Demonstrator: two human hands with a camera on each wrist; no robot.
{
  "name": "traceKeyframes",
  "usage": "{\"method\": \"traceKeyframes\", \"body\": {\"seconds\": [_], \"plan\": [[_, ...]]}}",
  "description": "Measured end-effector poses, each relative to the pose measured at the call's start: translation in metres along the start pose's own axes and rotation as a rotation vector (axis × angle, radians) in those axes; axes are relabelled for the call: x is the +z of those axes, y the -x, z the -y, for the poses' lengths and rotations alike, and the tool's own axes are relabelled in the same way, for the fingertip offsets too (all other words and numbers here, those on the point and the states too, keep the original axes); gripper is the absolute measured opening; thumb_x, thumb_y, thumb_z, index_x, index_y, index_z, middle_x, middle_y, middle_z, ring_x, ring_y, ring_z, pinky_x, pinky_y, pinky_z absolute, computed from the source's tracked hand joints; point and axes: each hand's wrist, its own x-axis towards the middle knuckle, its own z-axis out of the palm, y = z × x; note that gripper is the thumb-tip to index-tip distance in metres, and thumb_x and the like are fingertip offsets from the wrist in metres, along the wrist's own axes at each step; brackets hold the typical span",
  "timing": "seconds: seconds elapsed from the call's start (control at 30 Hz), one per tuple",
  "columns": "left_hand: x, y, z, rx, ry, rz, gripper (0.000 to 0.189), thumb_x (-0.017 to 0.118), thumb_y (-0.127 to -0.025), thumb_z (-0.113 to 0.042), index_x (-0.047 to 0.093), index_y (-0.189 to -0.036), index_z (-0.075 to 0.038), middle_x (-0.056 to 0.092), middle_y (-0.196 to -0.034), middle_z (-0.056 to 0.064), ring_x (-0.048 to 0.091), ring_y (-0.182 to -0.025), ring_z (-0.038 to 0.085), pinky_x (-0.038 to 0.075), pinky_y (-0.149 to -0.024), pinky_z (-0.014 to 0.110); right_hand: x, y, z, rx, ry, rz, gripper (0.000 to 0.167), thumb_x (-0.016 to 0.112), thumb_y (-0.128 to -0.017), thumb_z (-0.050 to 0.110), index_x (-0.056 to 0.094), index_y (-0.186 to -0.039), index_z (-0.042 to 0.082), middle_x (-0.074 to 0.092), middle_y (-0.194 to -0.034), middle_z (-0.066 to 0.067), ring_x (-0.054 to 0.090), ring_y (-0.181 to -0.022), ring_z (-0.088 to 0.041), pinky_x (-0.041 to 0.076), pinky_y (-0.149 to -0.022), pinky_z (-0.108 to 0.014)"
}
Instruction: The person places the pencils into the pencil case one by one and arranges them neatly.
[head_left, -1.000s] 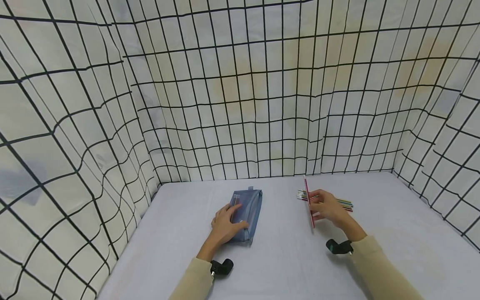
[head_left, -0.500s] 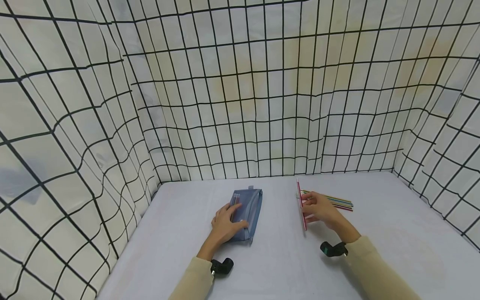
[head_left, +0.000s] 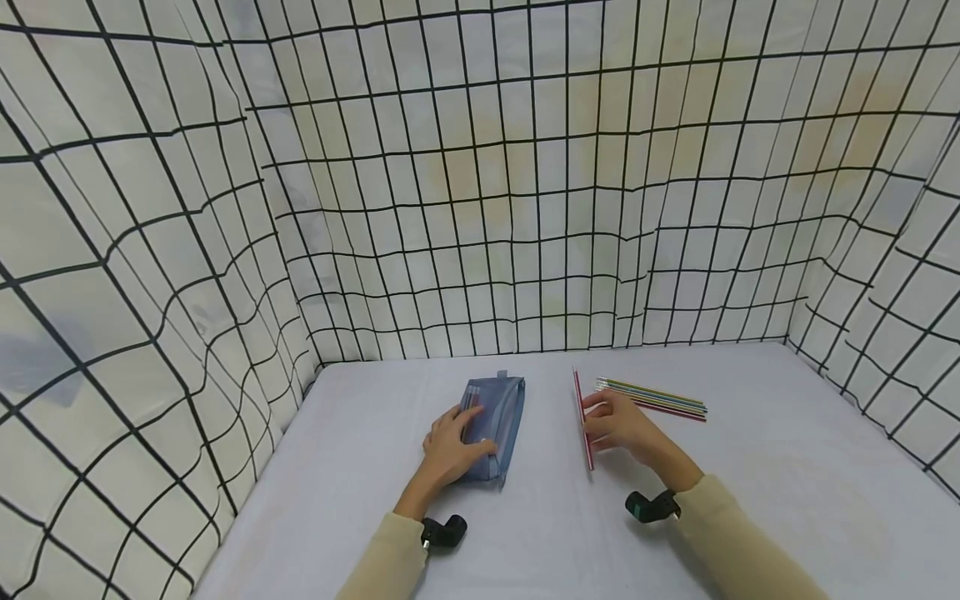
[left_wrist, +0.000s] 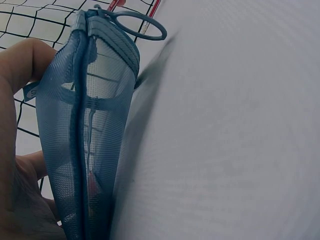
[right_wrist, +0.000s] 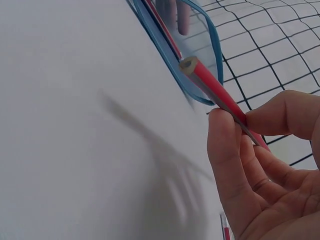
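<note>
A blue mesh pencil case [head_left: 498,421] lies at the middle of the table, and my left hand [head_left: 450,450] holds it, fingers on its left part and thumb towards its lower right. The left wrist view shows the zip and end loop of the pencil case [left_wrist: 82,125]. Through the mesh some pencils show faintly. To the right, my right hand [head_left: 618,427] pinches a red pencil [head_left: 583,421] between thumb and fingertips, above the table. In the right wrist view the unsharpened-looking end of this red pencil [right_wrist: 210,82] points towards the pencil case [right_wrist: 217,50].
Several coloured pencils [head_left: 663,400] lie in a loose bundle behind the right hand. A white cloth covers the table [head_left: 555,533]. White walls with black netting [head_left: 525,250] stand behind and at both sides. Each wrist wears a small black camera [head_left: 444,533].
My right hand has moved left with the red pencil, away from the bundle and closer to the pencil case. The left hand and pencil case have stayed in place.
</note>
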Motion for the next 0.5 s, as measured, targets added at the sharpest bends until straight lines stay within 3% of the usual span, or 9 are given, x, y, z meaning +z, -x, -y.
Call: {"method": "traceKeyframes", "body": {"seconds": [0.5], "plan": [[0.0,0.0,0.001,-0.002,0.0,0.005,0.075,0.073,-0.076,-0.04,0.056,-0.147,-0.018,0.036,-0.162,0.023,0.028,-0.149,0.048,0.017,-0.113,0.074,0.037,-0.009,0.006,0.055,-0.008,0.065,0.038,0.068,-0.09,0.003,0.057,-0.127,-0.002,0.066,-0.098,-0.013,0.067,-0.078,-0.019,0.062,-0.069,-0.033]]}}
